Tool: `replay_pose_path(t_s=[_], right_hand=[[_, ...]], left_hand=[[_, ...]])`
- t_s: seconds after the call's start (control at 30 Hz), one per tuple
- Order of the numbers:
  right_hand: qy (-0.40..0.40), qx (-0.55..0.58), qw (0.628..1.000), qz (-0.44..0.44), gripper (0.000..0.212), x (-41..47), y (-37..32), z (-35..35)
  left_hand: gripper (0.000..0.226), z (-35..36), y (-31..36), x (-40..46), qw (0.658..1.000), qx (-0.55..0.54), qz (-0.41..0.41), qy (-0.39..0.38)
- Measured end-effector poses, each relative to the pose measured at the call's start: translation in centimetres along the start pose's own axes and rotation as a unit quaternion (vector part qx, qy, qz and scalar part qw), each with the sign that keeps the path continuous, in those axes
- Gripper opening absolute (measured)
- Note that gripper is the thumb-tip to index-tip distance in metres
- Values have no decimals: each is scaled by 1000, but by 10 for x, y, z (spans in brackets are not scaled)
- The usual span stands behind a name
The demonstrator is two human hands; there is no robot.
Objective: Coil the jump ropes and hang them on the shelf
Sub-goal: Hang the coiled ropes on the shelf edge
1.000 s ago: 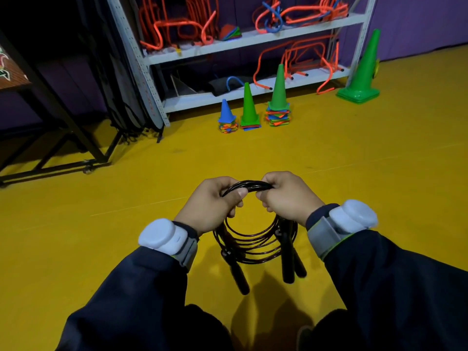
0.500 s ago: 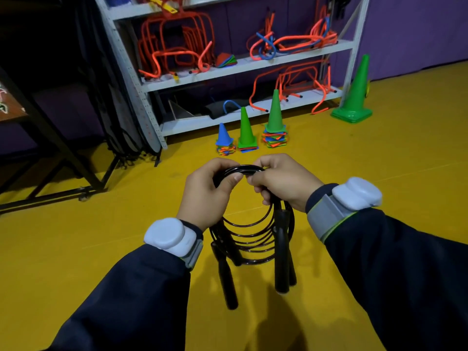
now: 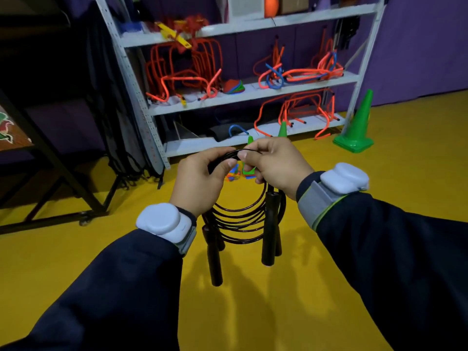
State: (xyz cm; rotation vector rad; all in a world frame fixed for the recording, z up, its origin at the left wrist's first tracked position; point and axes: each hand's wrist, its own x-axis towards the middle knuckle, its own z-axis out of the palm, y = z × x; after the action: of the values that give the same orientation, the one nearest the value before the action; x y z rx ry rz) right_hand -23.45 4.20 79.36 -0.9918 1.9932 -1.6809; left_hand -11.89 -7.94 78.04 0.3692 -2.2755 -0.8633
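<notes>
Both hands mid-frame, left hand point(image 3: 200, 183) and right hand point(image 3: 276, 165) each pinching top of coiled black rope point(image 3: 238, 219), loops + handles point(image 3: 269, 229) hanging below over yellow floor point(image 3: 379, 178), shelf point(image 3: 253, 95) w/ orange hurdles in upper center.

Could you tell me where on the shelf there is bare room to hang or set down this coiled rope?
Bare board shows mid-shelf, between the flat markers and the orange-blue tangle, and on the bottom board's left. The orange hurdles crowd the left bay.
</notes>
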Motion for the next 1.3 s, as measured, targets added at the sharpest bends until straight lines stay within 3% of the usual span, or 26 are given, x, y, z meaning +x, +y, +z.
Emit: replay_pose_path(t_s=[0.5,0.67,0.9,1.13,1.3], right_hand=[[49,-71,992,-91,19,147,-313,10],[57,-104,986,-117,21,177,-382,24],[51,-95,985,-133,19,221,-419,31],[23,-94,980,-176,21,299,-422,32],[1,-131,970,-206,21,381,-431,32]], left_hand=[[35,-240,135,209,992,73,94,31],[28,-296,143,256,997,2,49,60],[26,-325,141,306,992,-63,68,86],[30,-329,117,367,986,21,114,120],[28,-334,97,435,981,61,103,154]])
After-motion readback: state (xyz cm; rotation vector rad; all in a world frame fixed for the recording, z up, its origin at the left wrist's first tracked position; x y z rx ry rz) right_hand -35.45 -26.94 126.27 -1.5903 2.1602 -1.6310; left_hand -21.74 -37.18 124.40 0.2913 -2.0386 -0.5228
